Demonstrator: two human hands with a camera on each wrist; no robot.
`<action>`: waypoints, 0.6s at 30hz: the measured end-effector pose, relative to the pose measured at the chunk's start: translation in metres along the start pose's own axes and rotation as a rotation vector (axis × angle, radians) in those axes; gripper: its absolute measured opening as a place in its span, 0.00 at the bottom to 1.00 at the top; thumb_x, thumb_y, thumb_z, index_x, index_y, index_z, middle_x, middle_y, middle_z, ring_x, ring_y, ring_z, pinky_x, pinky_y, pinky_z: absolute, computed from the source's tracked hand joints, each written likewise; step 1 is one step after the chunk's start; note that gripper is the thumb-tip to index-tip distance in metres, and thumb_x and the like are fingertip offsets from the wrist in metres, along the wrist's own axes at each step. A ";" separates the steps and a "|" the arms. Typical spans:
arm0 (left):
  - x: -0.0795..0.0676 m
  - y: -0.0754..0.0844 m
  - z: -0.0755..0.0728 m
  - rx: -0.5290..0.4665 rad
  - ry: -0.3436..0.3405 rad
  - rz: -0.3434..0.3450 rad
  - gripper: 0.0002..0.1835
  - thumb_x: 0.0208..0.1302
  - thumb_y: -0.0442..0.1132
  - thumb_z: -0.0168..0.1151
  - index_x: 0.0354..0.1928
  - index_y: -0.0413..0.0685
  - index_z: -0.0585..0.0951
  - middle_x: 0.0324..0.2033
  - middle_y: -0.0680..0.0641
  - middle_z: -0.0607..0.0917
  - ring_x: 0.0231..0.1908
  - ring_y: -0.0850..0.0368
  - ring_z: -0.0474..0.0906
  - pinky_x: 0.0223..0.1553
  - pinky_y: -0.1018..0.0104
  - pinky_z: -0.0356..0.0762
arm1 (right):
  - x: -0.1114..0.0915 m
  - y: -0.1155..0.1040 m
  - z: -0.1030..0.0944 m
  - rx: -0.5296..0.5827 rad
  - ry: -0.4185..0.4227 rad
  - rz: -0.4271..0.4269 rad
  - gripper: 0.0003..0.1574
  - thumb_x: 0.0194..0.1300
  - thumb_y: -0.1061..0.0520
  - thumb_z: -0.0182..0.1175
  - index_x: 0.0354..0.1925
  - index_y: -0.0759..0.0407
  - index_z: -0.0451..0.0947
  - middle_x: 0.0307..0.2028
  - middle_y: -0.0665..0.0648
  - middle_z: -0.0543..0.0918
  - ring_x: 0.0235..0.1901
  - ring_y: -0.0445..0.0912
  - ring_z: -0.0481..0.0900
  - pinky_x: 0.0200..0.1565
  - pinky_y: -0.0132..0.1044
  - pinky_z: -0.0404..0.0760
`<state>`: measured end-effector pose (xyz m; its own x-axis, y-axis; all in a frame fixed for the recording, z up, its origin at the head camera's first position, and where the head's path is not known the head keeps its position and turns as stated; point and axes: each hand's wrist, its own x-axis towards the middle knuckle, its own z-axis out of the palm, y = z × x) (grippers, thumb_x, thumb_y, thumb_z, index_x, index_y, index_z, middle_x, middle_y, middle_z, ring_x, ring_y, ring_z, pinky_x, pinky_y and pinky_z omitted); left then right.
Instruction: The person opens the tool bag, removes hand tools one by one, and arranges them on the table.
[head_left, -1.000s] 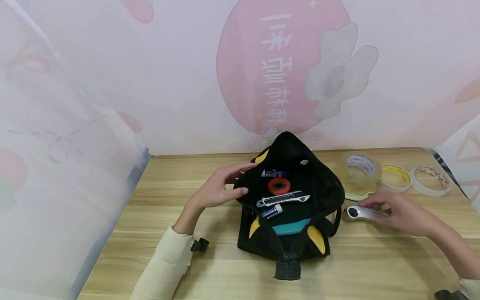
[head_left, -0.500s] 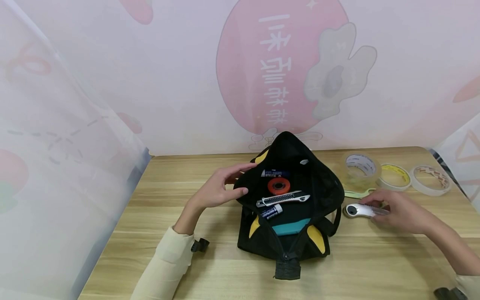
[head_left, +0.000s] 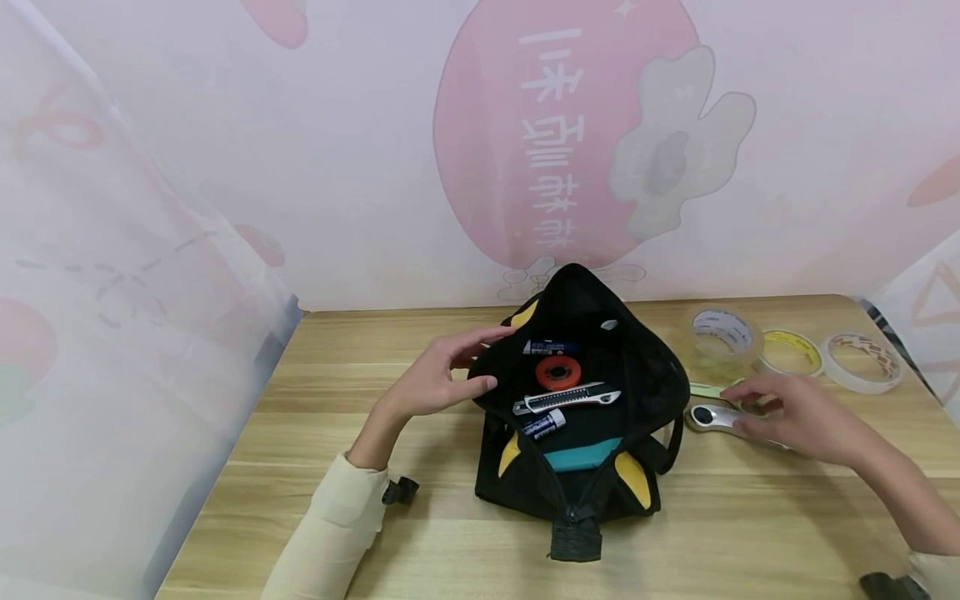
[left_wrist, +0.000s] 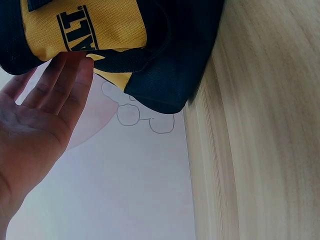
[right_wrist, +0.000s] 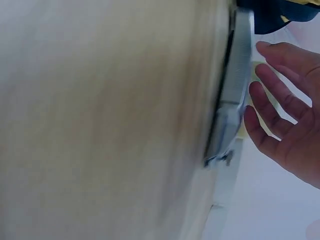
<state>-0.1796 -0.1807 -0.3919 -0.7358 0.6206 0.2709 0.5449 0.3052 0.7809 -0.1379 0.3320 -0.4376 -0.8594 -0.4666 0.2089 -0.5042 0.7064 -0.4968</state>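
A black bag with yellow patches (head_left: 632, 479) stands with its mouth spread wide. My left hand (head_left: 438, 371) is at its left rim, fingers extended against the fabric; in the left wrist view the fingertips pass behind the yellow lettered side (left_wrist: 110, 25). Inside lie a utility knife (head_left: 566, 397), a red disc (head_left: 558, 372), a teal item (head_left: 583, 455) and two dark-blue tubes. My right hand (head_left: 806, 417) hovers over a silver utility knife (head_left: 712, 417), fingers loosely bent with nothing held. Its fingertips are beside a light-green cutter (head_left: 705, 390), partly hidden.
Three rolls of tape stand at the back right: a wide clear roll (head_left: 722, 337), a yellow-cored roll (head_left: 789, 354) and another clear roll (head_left: 862, 362). A printed cloth (head_left: 360, 167) hangs behind the wooden table (head_left: 420, 533).
My right hand has let go of the silver utility knife, which now lies on the table, and has moved slightly away toward the light-green cutter. The left hand and bag have stayed put.
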 end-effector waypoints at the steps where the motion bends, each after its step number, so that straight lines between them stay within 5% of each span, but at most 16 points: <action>1: 0.000 0.000 0.000 -0.001 0.000 -0.002 0.35 0.69 0.37 0.67 0.78 0.53 0.73 0.75 0.48 0.78 0.60 0.48 0.84 0.66 0.46 0.82 | 0.002 -0.002 -0.001 0.000 0.013 -0.005 0.21 0.57 0.66 0.80 0.50 0.57 0.90 0.44 0.52 0.91 0.43 0.30 0.83 0.39 0.34 0.89; 9: 0.000 -0.001 0.000 0.004 0.003 0.001 0.35 0.70 0.37 0.67 0.78 0.52 0.73 0.75 0.47 0.78 0.58 0.49 0.84 0.65 0.45 0.83 | 0.019 -0.027 -0.010 -0.008 0.113 -0.037 0.21 0.60 0.66 0.78 0.52 0.55 0.89 0.46 0.53 0.92 0.43 0.32 0.85 0.41 0.33 0.89; 18: 0.000 0.000 0.000 0.004 0.001 0.001 0.35 0.69 0.37 0.67 0.78 0.53 0.73 0.75 0.47 0.78 0.60 0.48 0.84 0.66 0.45 0.83 | 0.031 -0.050 -0.015 0.022 0.197 -0.089 0.24 0.59 0.67 0.77 0.53 0.51 0.89 0.44 0.53 0.91 0.42 0.31 0.85 0.44 0.21 0.83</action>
<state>-0.1797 -0.1808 -0.3923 -0.7359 0.6201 0.2719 0.5470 0.3078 0.7785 -0.1412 0.2901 -0.3940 -0.8124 -0.4125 0.4121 -0.5790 0.6544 -0.4864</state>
